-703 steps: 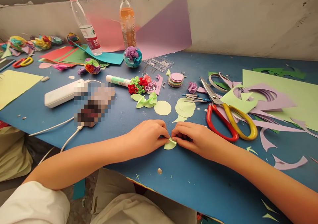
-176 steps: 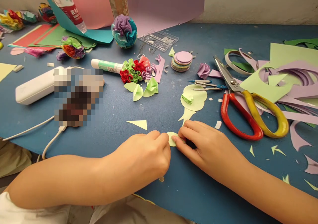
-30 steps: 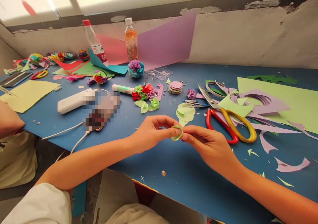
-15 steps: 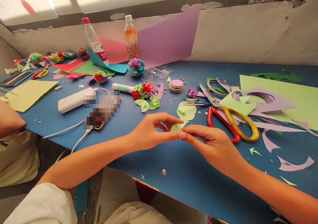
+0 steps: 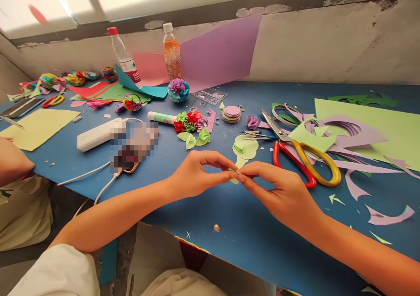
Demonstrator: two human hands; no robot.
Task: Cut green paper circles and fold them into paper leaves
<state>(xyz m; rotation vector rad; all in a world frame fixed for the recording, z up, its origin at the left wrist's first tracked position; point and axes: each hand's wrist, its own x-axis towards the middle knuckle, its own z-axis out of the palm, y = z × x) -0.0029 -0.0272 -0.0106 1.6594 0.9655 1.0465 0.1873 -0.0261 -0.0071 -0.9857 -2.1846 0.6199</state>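
Observation:
Over the front part of the blue table, my left hand (image 5: pixel 200 173) pinches a small light green paper piece (image 5: pixel 234 170) between thumb and fingertips. From the other side, my right hand (image 5: pixel 278 184) grips the same piece, and the fingertips of both hands meet there. Little more than a thin edge of it shows; the fingers cover the rest. Just beyond lie light green paper circles (image 5: pixel 247 149) with a small folded green piece on top. Folded green petals (image 5: pixel 203 137) rest farther left, beside a red and green ruffled paper cluster (image 5: pixel 186 122).
Large scissors (image 5: pixel 306 162) with red and yellow handles lie right of my hands, among purple paper scraps (image 5: pixel 356 132). Behind are stacked paper discs (image 5: pixel 231 113), a glue stick (image 5: pixel 162 117) and two bottles (image 5: pixel 172 53). A white power bank (image 5: pixel 100 133) and another person's arm (image 5: pixel 15 160) are left.
The green paper piece, earlier showing as a curved, folded shape, is now pressed nearly edge-on between my fingertips. My left fingers have closed together on it.

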